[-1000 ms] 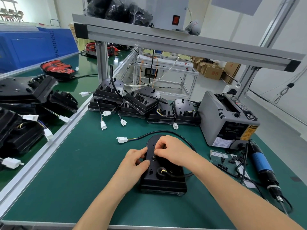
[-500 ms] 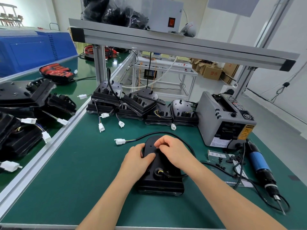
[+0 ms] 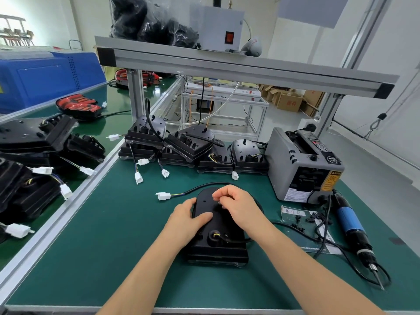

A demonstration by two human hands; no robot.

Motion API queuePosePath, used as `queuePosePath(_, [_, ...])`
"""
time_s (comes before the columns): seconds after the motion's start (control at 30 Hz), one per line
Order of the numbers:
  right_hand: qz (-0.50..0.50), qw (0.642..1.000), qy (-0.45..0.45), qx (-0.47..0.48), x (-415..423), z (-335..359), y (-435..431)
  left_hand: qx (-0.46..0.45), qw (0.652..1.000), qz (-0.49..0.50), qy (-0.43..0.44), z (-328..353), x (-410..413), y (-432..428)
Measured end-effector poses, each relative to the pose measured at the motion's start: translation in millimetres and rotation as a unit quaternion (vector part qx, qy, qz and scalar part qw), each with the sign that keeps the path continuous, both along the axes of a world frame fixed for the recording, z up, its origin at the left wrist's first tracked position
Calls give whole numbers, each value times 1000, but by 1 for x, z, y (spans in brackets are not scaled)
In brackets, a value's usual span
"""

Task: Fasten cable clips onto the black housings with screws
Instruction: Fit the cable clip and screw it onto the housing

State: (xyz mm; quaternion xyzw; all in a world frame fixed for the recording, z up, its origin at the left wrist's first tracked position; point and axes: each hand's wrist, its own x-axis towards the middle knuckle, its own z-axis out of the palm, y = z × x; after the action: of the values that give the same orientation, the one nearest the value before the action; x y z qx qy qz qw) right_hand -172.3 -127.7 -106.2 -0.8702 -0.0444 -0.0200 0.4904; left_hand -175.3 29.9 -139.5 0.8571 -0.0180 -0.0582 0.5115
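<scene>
The black housing, matte moulded plastic, rounded at its far end and square at the near one, lies flat at the middle of the frame on a green mat. The left hand holds its left edge, fingers together and bent over the side, thumb across the top. The right hand is over the rounded end, fingers curled, thumb and forefinger tips pressed together; what they pinch I cannot tell. At right lie small black cable clips, a blue electric screwdriver and a grey box-shaped machine.
</scene>
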Motion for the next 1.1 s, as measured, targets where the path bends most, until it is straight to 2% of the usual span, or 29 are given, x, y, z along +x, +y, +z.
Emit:
queuePosePath(0.07, [-23,1000,-13,4,-3,2,-9,-19,999,-17,28,2,2,5])
queuePosePath(0.13, [-49,998,-23,-4,-8,4,-23,-17,1000,1,20,7,8,11])
queuePosePath(0.17, [-64,997,-27,-16,-11,6,-32,31,999,33,-12,9,14,16])
queuePosePath(0.2, [-77,996,-28,-34,-14,7,-40,116,990,63,-57,10,20,20])
queuePosePath(0.27, [-88,991,-11,-98,-21,10,-55,315,935,83,-137,10,32,28])
queuePosePath(0.33, [-75,977,27,-199,-29,12,-68,453,877,56,-150,7,42,31])
queuePosePath(0.43, [-50,951,96,-290,-45,14,-78,547,825,26,-138,5,47,28])
queuePosePath(0.5, [-25,952,141,-270,-54,13,-77,582,801,19,-138,9,45,24])
queuePosePath(0.53, [-12,957,159,-243,-58,12,-74,573,811,17,-120,12,43,23])
queuePosePath(0.6, [1,966,178,-190,-63,7,-68,472,881,3,-33,18,37,21])
queuePosePath(0.67, [1,970,175,-171,-65,2,-61,294,953,-18,63,25,25,23])
queuePosePath(0.73, [0,970,172,-173,-65,-2,-56,128,983,-13,129,30,5,28])
queuePosePath(0.8, [3,968,174,-181,-66,-4,-51,21,988,-16,155,31,-18,32])
queuePosePath(0.93, [9,970,165,-180,-64,-5,-40,-2,987,-66,145,28,-59,25])
queuePosePath(1.03, [3,971,162,-178,-62,-6,-35,-129,982,6,139,28,-81,13])
queuePosePath(1.1, [-8,975,154,-160,-60,-5,-36,-260,949,68,162,28,-88,6])
